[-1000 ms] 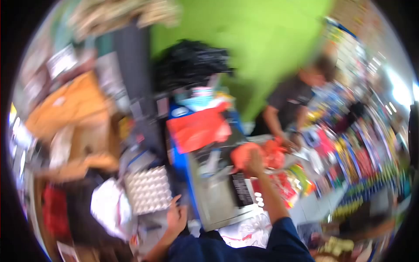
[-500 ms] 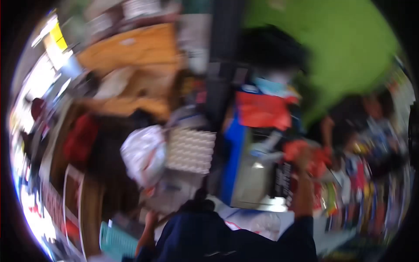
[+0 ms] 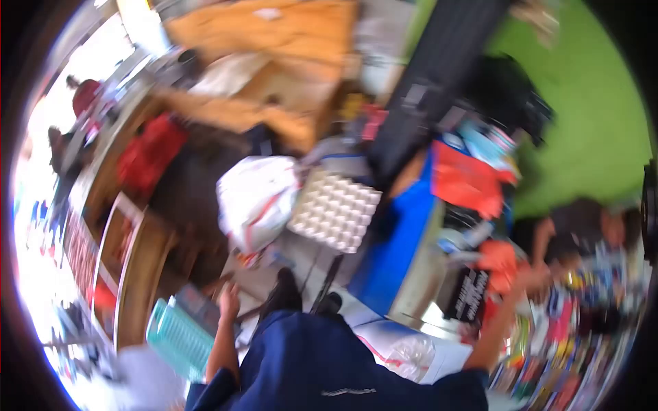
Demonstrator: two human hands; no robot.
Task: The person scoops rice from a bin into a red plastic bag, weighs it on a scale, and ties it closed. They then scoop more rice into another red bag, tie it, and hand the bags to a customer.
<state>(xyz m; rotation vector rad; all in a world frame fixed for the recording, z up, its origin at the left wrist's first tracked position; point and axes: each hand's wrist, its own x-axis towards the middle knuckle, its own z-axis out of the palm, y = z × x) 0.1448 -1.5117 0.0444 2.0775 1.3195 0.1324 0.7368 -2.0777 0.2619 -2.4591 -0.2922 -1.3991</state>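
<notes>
Seemingly for easy reach, a red plastic bag (image 3: 497, 260) lies beside the right hand (image 3: 534, 278); the left hand (image 3: 229, 301) hangs near a teal basket (image 3: 179, 341). Blur hides whether either's fingers are parted.

I count two hands of mine, my left hand (image 3: 229, 300) in the lower left of the frame and my right hand (image 3: 534, 278) toward the right. Around the middle I have one egg tray (image 3: 336, 211) and one white bag (image 3: 258, 200), with one teal basket (image 3: 179, 338) at lower left. To the right I count two orange-red pieces (image 3: 468, 179), one black bag (image 3: 505, 94) and one other person (image 3: 579, 222)
</notes>
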